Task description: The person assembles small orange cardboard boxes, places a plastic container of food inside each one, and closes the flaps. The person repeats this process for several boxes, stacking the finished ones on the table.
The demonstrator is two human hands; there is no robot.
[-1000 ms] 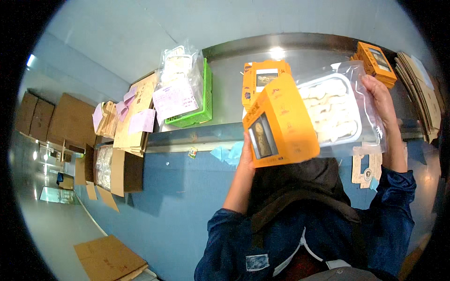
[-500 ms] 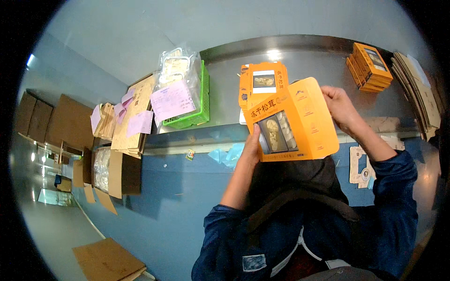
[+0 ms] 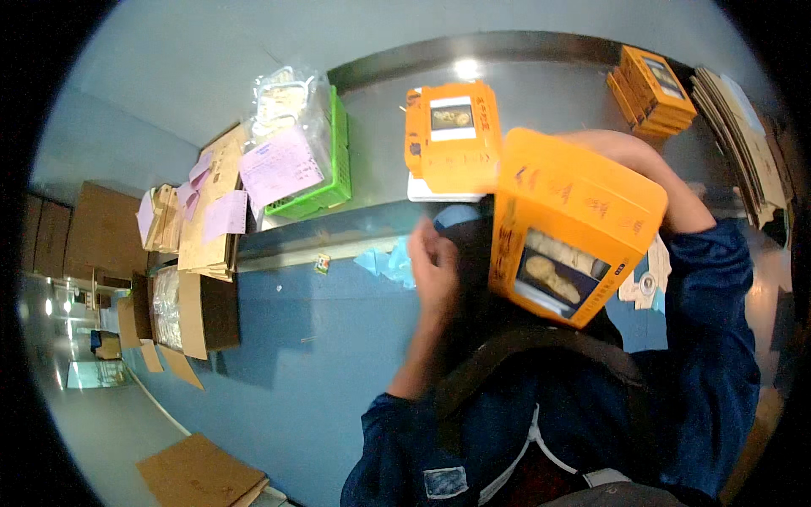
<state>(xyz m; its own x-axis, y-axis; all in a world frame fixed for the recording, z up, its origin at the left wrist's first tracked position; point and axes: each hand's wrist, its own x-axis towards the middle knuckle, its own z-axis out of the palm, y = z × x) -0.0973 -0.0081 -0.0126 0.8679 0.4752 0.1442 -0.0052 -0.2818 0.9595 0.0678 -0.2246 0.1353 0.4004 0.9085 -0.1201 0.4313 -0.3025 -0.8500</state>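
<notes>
My right hand (image 3: 632, 155), mostly hidden behind an orange window box (image 3: 576, 232), holds it up at right, tilted with its flap raised. A mushroom picture and pale pieces show in the box's window. My left hand (image 3: 432, 258) is apart to the left of it, motion-blurred, fingers curled, with nothing seen in them. Beyond the hands, a pile of orange boxes (image 3: 452, 156) lies on the metal table (image 3: 380, 118), on something white.
At left stand a green crate (image 3: 340, 144) with bagged trays and pink papers, cardboard sheets (image 3: 215, 207) and an open carton (image 3: 218, 313). Another orange stack (image 3: 655, 97) and folded cardboard (image 3: 731, 131) are at back right. Blue plastic scraps (image 3: 384, 264) lie below the table edge.
The clear bag with the white tray has gone from sight behind or into the orange box. My left hand has let go of the box, which my right hand has turned and tilted.
</notes>
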